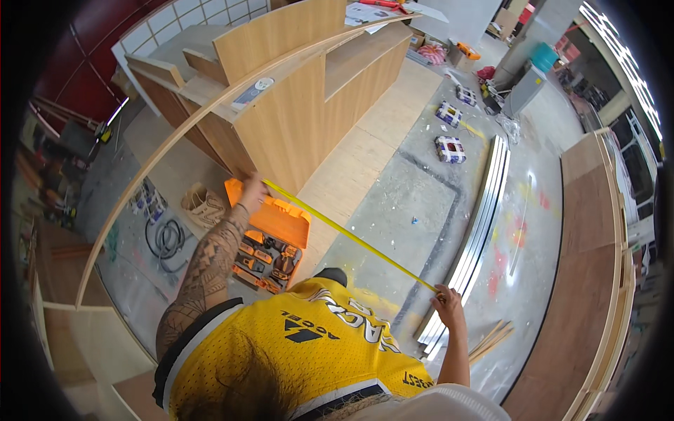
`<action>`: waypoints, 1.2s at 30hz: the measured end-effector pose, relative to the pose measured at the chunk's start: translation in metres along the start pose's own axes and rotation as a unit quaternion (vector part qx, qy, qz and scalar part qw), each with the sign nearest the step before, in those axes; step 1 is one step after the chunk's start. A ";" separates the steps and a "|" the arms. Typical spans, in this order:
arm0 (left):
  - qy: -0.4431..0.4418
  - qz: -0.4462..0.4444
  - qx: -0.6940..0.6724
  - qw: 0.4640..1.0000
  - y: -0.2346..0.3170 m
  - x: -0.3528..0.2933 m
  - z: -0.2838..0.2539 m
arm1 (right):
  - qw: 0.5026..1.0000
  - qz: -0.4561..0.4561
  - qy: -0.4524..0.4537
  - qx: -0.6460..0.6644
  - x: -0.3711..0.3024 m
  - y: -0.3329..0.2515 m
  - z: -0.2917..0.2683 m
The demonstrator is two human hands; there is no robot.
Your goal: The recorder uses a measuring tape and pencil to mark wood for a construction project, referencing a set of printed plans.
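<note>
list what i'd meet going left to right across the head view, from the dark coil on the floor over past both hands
Dark coil → left hand → yellow measuring tape → right hand → brown wooden panel
</note>
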State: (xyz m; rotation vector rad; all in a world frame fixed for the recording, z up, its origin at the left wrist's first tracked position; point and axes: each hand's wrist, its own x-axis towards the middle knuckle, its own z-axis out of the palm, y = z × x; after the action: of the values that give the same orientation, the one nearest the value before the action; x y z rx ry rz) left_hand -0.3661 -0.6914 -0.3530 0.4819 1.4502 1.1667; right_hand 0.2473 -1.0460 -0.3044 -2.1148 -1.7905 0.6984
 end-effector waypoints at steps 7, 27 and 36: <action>0.017 -0.071 -0.084 0.994 -0.072 0.018 0.067 | 0.999 -0.035 -0.036 -0.021 0.106 0.053 -0.082; -0.030 -0.259 -0.428 0.865 -0.112 0.201 0.463 | 0.749 -0.460 0.066 -0.472 0.660 -0.255 -0.281; 0.090 -0.103 -0.498 0.857 -0.113 0.266 0.438 | 0.573 -0.675 0.098 -0.455 0.722 -0.411 -0.330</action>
State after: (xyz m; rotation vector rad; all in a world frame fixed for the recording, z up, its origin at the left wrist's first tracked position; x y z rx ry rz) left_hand 0.0005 -0.3535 -0.5171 -0.5058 0.8262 1.6152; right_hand 0.1591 -0.2311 0.0532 -0.2852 -3.0256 -0.9960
